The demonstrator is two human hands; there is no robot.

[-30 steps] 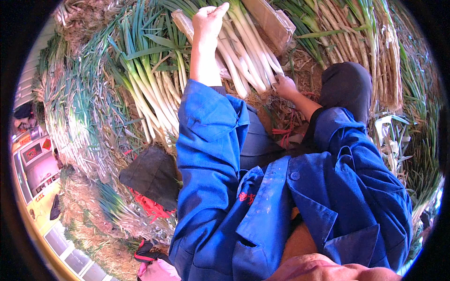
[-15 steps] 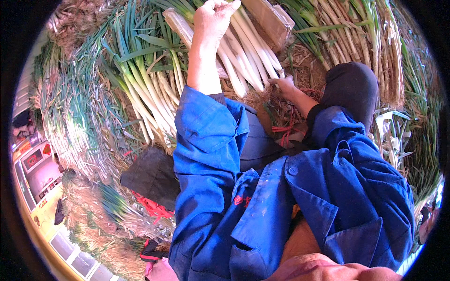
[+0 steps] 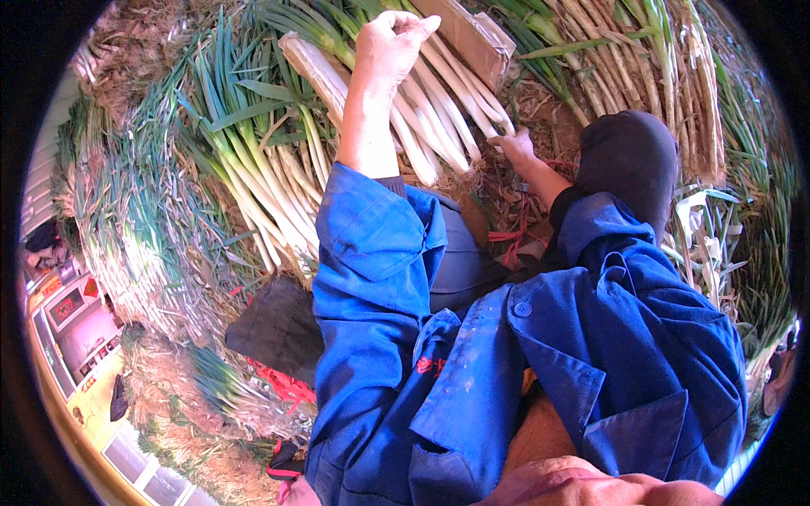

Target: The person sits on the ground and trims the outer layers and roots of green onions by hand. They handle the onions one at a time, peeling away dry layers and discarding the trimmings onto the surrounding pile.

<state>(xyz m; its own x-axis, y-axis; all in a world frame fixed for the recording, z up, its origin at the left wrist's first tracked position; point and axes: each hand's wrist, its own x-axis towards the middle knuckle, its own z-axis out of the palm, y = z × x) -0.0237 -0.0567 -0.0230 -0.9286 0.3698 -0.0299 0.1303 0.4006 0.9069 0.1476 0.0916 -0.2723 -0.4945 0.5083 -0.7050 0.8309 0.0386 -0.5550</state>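
A row of long white-stalked green onions [image 3: 430, 118] lies in front of me, green tops away and root ends towards me. My left hand [image 3: 391, 51] is closed over the upper part of the row, fingers curled under; what they hold is hidden. At the root end of the rightmost green onion [image 3: 472, 88], my right hand [image 3: 519, 149] has its thumb and fingers closed around the stalk. Its forearm passes beside my dark-trousered knee [image 3: 629, 152].
A wooden block [image 3: 468, 38] and a pale, wrapped bar [image 3: 314, 72] flank the row. Another pile of green onions [image 3: 261, 181] lies left, with browner stalks [image 3: 620, 76] at far right. Red ties [image 3: 515, 240] lie on the ground near my legs.
The view has shifted slightly. Both hands have moved a little to the right relative to the wooden block, and the right hand sits slightly higher at the root ends.
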